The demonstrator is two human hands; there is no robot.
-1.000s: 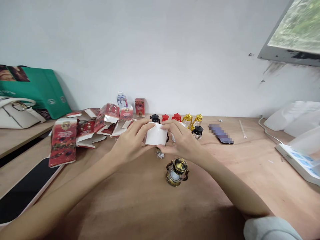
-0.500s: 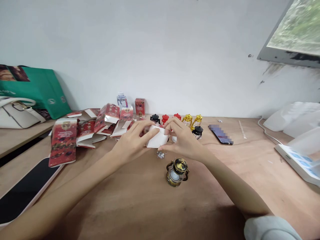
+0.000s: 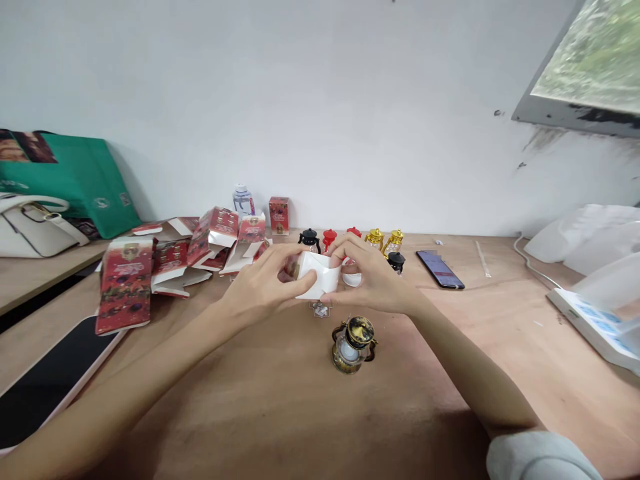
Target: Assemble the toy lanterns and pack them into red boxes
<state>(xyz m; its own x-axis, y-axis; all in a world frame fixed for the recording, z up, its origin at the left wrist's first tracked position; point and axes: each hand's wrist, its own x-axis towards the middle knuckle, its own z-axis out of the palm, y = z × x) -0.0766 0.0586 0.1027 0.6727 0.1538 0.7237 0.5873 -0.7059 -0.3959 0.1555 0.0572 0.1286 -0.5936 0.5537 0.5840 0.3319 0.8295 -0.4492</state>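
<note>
White box (image 3: 315, 277) held up: far side out of sight, edges partly covered by left hand (image 3: 265, 275) and right hand (image 3: 374, 283). Behind right hand, red lantern (image 3: 354, 232) mostly hidden, top showing. Small item (image 3: 320, 309) just below box too tiny to make out from here. Print on red cartons (image 3: 125, 287) too fine to read; text on phone (image 3: 441, 270) likewise. Green bag (image 3: 80, 177), white handbag (image 3: 30, 233), black-screened device (image 3: 50, 383) cut off at left edge of view; window (image 3: 595, 60), power strip (image 3: 593, 327) cut off at right.
</note>
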